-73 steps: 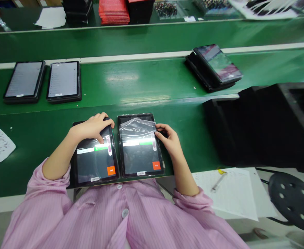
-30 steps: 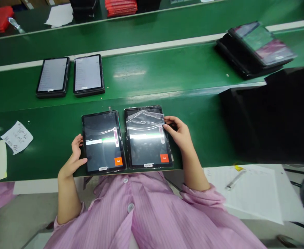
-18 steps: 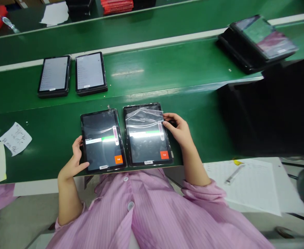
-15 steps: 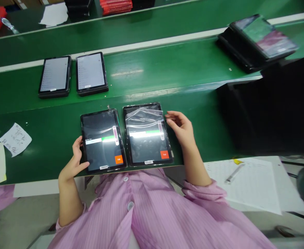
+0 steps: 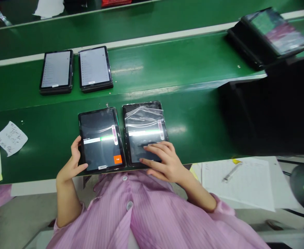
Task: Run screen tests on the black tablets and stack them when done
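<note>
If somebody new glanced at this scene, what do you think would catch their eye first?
Most likely the bright orange Fail button at the lower right of the left tablet, with the left hand at that tablet's left edge. Next comes the right hand, spread over the lower part of the right tablet. Farther back on the left, two pale-screened tablets stand out against the green surface.

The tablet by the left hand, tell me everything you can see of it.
The tablet lies face up on the green bench, near its front edge, slightly turned. It has a black frame and a lit, dark, glossy screen showing a white bar, a green bar, a pinkish upright slider and an orange "Fail" button. A small white label sits at the bottom; its print is too small to read. The left hand is at its left edge.
</note>
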{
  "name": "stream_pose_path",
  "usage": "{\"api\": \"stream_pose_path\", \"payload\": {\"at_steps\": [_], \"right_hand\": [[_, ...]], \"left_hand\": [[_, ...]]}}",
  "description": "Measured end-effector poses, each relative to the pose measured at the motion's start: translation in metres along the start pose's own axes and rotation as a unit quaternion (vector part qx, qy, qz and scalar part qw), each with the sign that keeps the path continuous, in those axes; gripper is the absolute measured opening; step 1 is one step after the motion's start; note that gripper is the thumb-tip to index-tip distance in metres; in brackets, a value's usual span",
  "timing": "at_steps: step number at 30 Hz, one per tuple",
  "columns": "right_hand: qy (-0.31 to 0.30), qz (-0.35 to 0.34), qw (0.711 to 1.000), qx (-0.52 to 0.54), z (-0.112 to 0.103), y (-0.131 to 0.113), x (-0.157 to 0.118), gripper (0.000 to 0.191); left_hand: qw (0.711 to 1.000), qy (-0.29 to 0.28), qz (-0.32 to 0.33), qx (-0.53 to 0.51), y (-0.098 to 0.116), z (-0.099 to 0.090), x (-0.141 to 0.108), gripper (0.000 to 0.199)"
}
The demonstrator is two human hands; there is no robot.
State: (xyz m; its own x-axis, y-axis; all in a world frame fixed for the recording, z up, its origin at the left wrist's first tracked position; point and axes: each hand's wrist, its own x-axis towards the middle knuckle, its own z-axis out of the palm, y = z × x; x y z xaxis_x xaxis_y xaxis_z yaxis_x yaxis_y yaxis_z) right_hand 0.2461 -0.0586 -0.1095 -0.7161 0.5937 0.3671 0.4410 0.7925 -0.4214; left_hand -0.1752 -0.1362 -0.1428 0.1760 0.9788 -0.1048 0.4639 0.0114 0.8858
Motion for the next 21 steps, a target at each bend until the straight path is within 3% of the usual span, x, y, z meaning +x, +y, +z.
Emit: {"api": "stream_pose_path", "payload": {"at_steps": [4,10,15,18,21], "right_hand": [[0.011,-0.051,0.999,-0.002,0.011,-0.005,0.013,0.029],[-0.005,-0.054,0.999,0.006,0.011,-0.009,0.032,0.027],[0.102,-0.006,0.994,0.027,-0.007,0.000,0.028,0.027],[0.084,0.017,0.996,0.025,-0.010,0.004,0.025,0.024],[0.048,-0.008,0.999,0.021,-0.004,0.002,0.026,0.024]], "left_hand": [[0.999,-0.004,0.034,0.010,0.001,0.003,-0.002,0.099],[0.999,-0.006,0.045,0.003,0.003,0.005,-0.002,0.096],[0.999,-0.003,0.036,0.009,0.002,0.004,-0.003,0.098],[0.999,-0.008,0.041,0.003,0.001,0.003,-0.003,0.098],[0.998,-0.016,0.055,0.002,0.002,0.003,-0.003,0.097]]}}
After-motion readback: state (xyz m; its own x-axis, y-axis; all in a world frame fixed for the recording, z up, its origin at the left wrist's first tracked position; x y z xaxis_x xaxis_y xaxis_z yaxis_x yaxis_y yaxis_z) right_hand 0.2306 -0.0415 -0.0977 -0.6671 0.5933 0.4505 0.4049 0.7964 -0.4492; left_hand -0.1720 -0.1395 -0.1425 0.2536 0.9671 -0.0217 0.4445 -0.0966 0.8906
